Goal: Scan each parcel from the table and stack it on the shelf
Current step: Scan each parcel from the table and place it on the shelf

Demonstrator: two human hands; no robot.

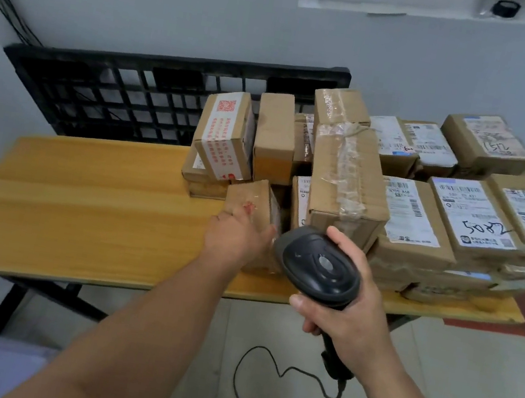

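A pile of brown cardboard parcels (420, 204) covers the right half of a wooden table (78, 209). My left hand (237, 236) reaches over the table edge and grips a small taped parcel (253, 201) at the front of the pile; my fingers wrap its near side. My right hand (344, 306) holds a black handheld barcode scanner (319, 264) by its handle, head tilted toward the parcels, just right of the small parcel. The scanner's cable (260, 372) trails down to the floor. No shelf is in view.
A black plastic pallet (132, 97) leans against the wall behind the table. A tall taped box (348, 178) stands right behind the scanner. Labelled boxes, one marked 5082 (480, 218), lie at the right. Tiled floor lies below.
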